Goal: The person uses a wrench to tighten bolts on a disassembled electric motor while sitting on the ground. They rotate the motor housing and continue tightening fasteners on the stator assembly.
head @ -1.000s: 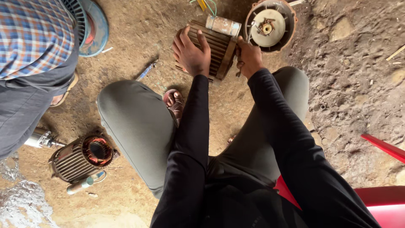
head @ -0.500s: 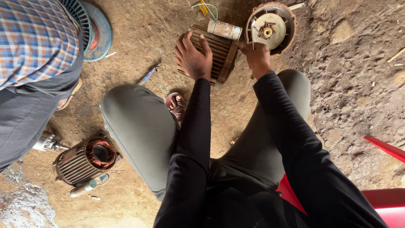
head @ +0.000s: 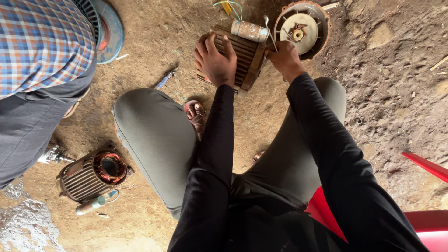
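On the dirt floor, the left hand [head: 215,59] presses flat, open, on a ribbed motor housing [head: 242,58]. The right hand [head: 284,58] grips a thin metal tool [head: 269,32] at its end; levering there likely needs steady bracing.

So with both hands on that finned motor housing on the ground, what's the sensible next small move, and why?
Probably keep the left hand pressing the finned motor housing steady while the right hand works its thin metal tool at the housing's end. The housing lies loose on the dirt floor, so it could roll without that bracing.

The motor [head: 235,58] at 12 o'clock is ribbed, rusty matt metal; the floor [head: 396,93] is rough dirt; the stool [head: 424,224] at 5 o'clock is glossy plastic.
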